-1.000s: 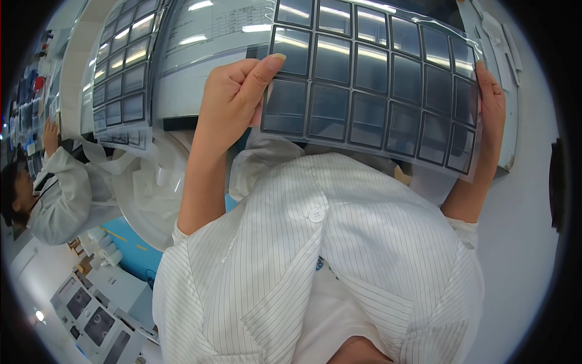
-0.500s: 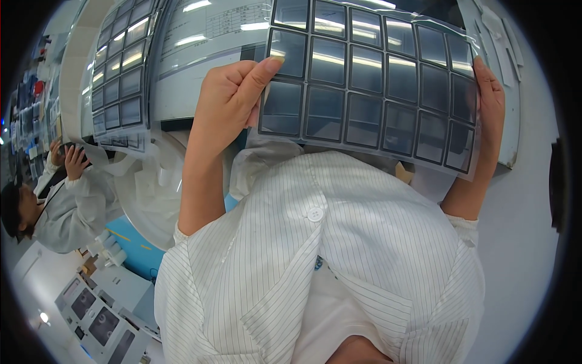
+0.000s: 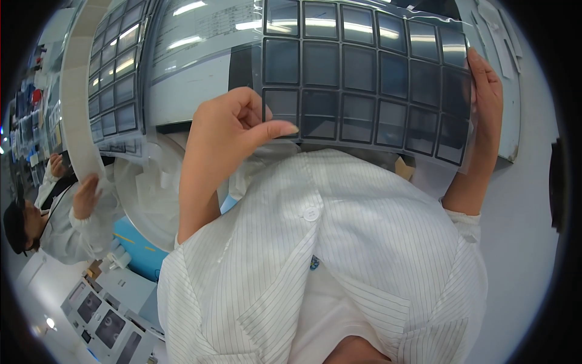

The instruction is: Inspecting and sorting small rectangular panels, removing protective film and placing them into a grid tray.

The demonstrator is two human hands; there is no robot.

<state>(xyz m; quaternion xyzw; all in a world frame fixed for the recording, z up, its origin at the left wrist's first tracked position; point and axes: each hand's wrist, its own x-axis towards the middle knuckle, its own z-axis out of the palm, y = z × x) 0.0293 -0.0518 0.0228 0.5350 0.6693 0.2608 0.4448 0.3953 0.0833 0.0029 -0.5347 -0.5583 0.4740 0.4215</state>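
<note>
A clear plastic sheet carrying rows of dark, framed rectangular panels is held up in front of my chest. My left hand is at its lower left corner, thumb stretched across a bottom-row panel and the other fingers curled, partly hidden at the sheet's edge. My right hand grips the right edge, its fingers partly out of sight behind the sheet. Bright reflections of ceiling lights cross the upper panels.
A similar panel sheet stands at the left beside a pale worktop. White bags lie below it. Farther left, a person in a pale jacket works. Thin pale strips lie at the upper right.
My left hand has slid down the sheet's left edge to its lower corner. The sheet has tilted and moved slightly left. The other person's hands have moved apart.
</note>
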